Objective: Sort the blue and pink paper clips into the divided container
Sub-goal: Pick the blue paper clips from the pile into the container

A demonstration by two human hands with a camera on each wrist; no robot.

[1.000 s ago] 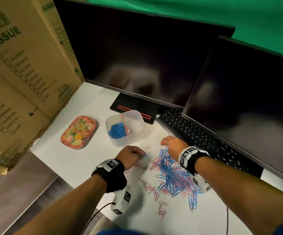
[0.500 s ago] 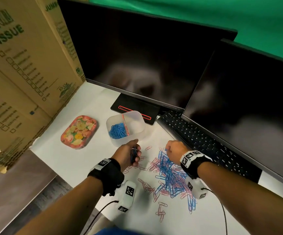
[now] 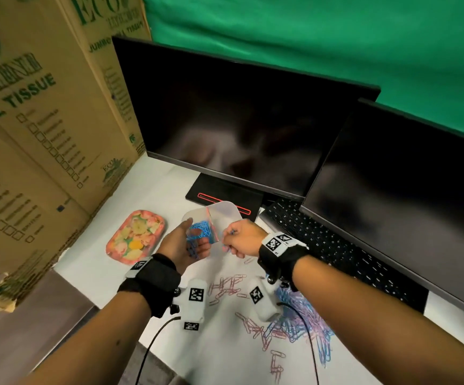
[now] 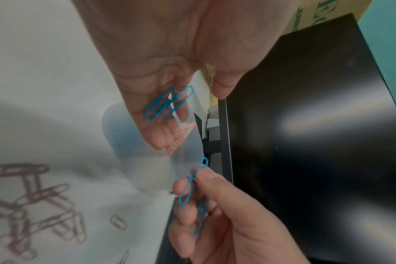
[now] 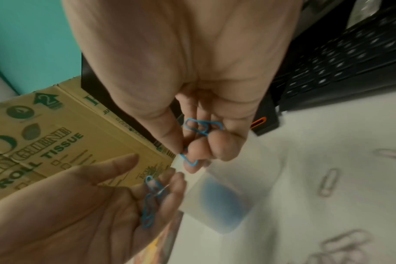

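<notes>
My left hand (image 3: 190,240) is turned palm up just in front of the divided container (image 3: 226,211), its cupped fingers holding a few blue paper clips (image 3: 193,250), with the thumb apart. My right hand (image 3: 232,240) is close beside it and pinches more blue clips (image 4: 190,189) between thumb and fingers. In the right wrist view one clip (image 5: 189,159) sticks out past the thumb tip. The container's left compartment holds a heap of blue clips (image 3: 204,227); the right compartment is partly hidden by my right hand. A mixed pile of blue and pink clips (image 3: 297,315) lies on the white table under my right forearm.
A flowered tray (image 3: 136,236) lies left of the container. Two dark monitors (image 3: 239,129) and a black keyboard (image 3: 330,245) stand behind and to the right. Cardboard boxes (image 3: 31,120) wall off the left. Loose pink clips (image 3: 226,287) lie scattered between my wrists.
Both hands have lifted off the clip pile and moved up towards the container. The left hand has turned palm up with blue clips; the right hand has come over beside it.
</notes>
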